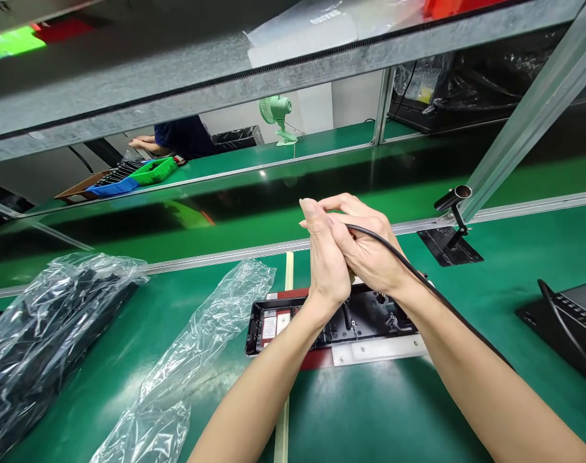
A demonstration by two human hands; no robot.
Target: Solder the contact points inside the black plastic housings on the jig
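Observation:
My two hands are pressed together above the green bench. A black cable (411,265) comes out between the thumb and fingers of my right hand (370,247) and runs back along the right forearm. The cable's end is hidden inside the hands. My left hand (327,263) is closed against the right one, and what it grips does not show. Below them lies a long black plastic housing (365,314), open side up, partly covered by my arms. It rests on a red and white fixture (379,350).
Clear plastic bags (210,321) and bagged black parts (65,315) lie to the left. At right stand a metal tube holder (451,218) and a black part (570,321). A metal shelf (283,80) crosses overhead. Behind are a green fan (276,112), bins (152,170) and another person (184,136).

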